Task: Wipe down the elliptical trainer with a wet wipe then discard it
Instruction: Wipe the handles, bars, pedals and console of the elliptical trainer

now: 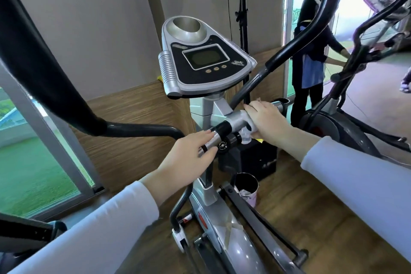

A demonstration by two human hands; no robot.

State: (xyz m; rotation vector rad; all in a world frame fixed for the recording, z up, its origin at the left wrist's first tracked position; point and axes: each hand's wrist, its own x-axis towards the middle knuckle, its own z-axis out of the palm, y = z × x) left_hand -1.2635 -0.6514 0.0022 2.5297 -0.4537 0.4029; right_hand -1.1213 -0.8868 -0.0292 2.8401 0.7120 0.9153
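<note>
White wipe (246, 135) pinned by right hand (265, 118), fingers wrapped round crossbar (236, 121); left hand (189, 155) fingers grip chrome handle (210, 143).

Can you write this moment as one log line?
step: wiping | left hand: grips chrome handlebar grip | right hand: grips white wet wipe on grey crossbar
</note>
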